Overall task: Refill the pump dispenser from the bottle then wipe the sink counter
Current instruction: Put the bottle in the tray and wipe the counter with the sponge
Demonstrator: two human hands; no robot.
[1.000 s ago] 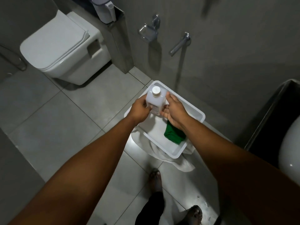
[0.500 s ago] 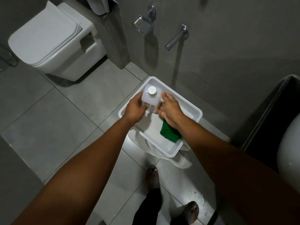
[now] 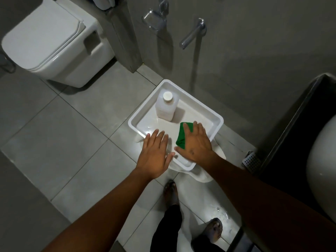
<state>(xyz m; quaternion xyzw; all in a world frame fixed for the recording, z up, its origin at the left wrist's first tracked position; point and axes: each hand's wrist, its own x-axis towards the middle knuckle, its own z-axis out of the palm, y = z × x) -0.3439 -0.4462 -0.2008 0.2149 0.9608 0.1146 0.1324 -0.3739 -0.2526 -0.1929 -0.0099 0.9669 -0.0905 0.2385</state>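
Note:
A white capped bottle stands upright in the far corner of a white plastic tray on the bathroom floor. A folded green cloth lies in the tray nearer me. My right hand hovers flat over the cloth, fingers spread, partly covering it. My left hand is spread open over the tray's near left rim, holding nothing. Both hands are apart from the bottle. No pump dispenser is in view.
A white cloth lies under the tray's near end. A white toilet stands at the far left, wall taps above the tray, a floor drain and the dark sink counter to the right. My feet are below.
Both hands have let go of the bottle, which now stands in the tray. The hands have drawn back toward me, and the right one is now over the green cloth.

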